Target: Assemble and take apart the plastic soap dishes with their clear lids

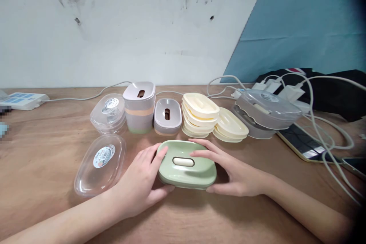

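Between my hands at the front of the table is a rounded green plastic box (187, 178) with a cream piece (183, 161) showing in the oval slot on its top. My left hand (145, 177) grips its left end, fingers on the upper edge and thumb low at the front. On the right end, my right hand (230, 169) holds it the same way, one fingertip resting on the top near the slot. The underside of the box is hidden. A clear plastic lid (100, 167) with a round sticker lies beside my left forearm.
Behind the box stand stacked clear lids (107, 116), a stack of grey slotted pieces (139, 105), another grey slotted piece (167, 112), and cream pieces in a tall stack (200, 112) and a low stack (230, 124). To the right are greyish containers (265, 108), a phone (303, 143) and white cables (317, 122).
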Demonstrator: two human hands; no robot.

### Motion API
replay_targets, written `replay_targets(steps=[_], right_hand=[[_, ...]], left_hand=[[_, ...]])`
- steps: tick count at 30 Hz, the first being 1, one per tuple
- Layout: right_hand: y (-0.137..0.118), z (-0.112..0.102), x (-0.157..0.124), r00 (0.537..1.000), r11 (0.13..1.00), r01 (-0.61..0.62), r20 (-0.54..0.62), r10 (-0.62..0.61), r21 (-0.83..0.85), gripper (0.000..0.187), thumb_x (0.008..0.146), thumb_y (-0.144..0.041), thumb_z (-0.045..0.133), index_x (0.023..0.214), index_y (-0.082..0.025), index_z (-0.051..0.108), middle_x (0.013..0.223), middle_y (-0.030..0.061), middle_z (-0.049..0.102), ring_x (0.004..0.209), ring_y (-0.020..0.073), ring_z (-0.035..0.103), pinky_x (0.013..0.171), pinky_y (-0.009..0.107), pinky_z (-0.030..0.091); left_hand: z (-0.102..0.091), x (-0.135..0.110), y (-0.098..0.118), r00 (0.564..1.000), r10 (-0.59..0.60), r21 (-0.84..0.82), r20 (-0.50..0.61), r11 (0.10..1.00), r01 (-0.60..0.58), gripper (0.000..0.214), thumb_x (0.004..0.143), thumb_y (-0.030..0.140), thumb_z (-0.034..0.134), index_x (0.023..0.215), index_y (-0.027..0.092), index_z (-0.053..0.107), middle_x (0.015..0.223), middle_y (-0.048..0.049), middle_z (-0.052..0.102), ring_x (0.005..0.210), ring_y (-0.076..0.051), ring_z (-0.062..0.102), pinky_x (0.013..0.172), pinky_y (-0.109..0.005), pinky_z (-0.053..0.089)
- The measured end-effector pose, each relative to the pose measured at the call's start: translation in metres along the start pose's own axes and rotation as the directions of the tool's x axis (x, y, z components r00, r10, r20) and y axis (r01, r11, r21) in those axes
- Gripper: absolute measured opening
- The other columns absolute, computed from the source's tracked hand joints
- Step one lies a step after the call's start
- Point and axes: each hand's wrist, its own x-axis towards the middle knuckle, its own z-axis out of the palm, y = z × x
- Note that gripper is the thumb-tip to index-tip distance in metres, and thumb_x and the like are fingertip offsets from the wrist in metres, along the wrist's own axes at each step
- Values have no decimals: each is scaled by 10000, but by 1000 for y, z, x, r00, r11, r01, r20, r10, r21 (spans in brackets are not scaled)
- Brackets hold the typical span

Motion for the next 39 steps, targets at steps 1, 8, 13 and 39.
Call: replay_targets(steps=[1,8,13,39], right_hand=[[0,1,0,1000,1000,-8,-8,8,2,702,770,-303,640,1349,-336,245,1468,62,112,1362,252,186,1083,412,253],[0,2,1,999,1000,-10,-40,9,-20,740,762,-266,632,1360,-302,198,1442,89,145,1366,247,163,1087,420,249],[-1,2,0,999,1000,-16,-44,15,-23,734,761,-262,624,1367,-285,211,1453,97,152,1364,259,179,1082,419,259],[1,2,1,998,997,-54,-27,53,-53,666,786,-278,566,1373,-264,251,1517,105,88,1371,279,187,1069,449,272]], left_hand=[[0,0,0,1000,-2,-2,-5,1000,2,698,789,303,585,1376,160,236,1350,-182,386,1232,-328,382,982,-497,388],[-1,-1,1,1000,-18,42,5,999,18,672,794,301,572,1360,116,261,1339,-206,391,1230,-329,383,983,-499,386],[0,0,3,1000,-19,79,11,997,18,671,799,313,558,1362,119,249,1344,-206,395,1230,-323,397,974,-491,403],[-33,-75,-26,676,-668,112,-312,681,724,765,791,592,425,1399,191,192,1426,-146,258,1234,-373,390,963,-544,368]])
